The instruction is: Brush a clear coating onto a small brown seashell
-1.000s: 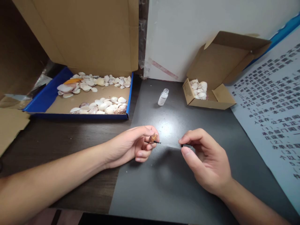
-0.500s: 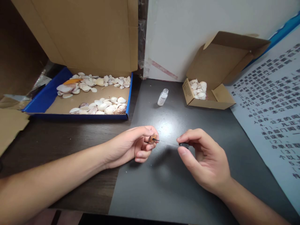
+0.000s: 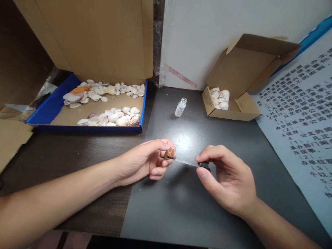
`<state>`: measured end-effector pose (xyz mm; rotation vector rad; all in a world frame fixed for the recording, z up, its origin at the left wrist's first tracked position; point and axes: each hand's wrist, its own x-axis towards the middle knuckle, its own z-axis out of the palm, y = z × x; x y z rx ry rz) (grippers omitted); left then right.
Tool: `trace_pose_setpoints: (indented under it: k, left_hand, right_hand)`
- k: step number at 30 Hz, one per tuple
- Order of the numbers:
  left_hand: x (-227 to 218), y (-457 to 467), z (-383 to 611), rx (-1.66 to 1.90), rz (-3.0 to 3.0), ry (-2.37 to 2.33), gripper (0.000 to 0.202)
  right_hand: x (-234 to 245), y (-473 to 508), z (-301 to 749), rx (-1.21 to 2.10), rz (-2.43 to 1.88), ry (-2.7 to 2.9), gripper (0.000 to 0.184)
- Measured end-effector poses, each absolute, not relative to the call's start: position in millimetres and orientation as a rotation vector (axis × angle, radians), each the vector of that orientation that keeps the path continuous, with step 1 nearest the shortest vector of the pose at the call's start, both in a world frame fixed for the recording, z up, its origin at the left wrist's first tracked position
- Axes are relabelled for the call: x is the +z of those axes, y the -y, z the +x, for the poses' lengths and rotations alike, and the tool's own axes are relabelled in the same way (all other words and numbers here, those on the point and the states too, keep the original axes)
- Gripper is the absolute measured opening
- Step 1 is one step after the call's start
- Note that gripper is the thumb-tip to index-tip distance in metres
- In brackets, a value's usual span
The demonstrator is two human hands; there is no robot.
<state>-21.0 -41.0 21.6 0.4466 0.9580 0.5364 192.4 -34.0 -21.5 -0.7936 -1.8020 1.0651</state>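
Observation:
My left hand [image 3: 153, 160] is closed, pinching a small ridged brown shell [image 3: 169, 153] between thumb and fingers. From the right, my right hand [image 3: 228, 180] grips the black cap of a small applicator brush [image 3: 187, 162]. Its thin clear stem points left, and the dark tip lies against the lower side of the shell. Beyond both hands, a small clear bottle [image 3: 180, 108] with a printed label and whitish contents stands uncapped on the dark grey mat [image 3: 160, 211].
A blue-edged cardboard box [image 3: 85, 128] at the left holds many shells. On the right stands a smaller open cardboard box [image 3: 234, 115] with white shells [image 3: 220, 98]. A large printed sheet [image 3: 306, 114] leans along the right side. Behind the bottle rises a white panel [image 3: 197, 41].
The brush has tilted and its tip has moved from the front of the shell to its lower side. My right hand has dropped slightly. My left hand stays put.

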Motion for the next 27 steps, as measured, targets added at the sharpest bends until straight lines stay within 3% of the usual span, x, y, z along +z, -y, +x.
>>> trace_pose_setpoints:
  k: [27]
  left_hand:
    - [23.1,41.2,-18.8,0.559,0.457,-0.974,0.016]
  right_hand:
    - [-23.6,35.3,192.9,1.083,-0.805,1.801,0.018]
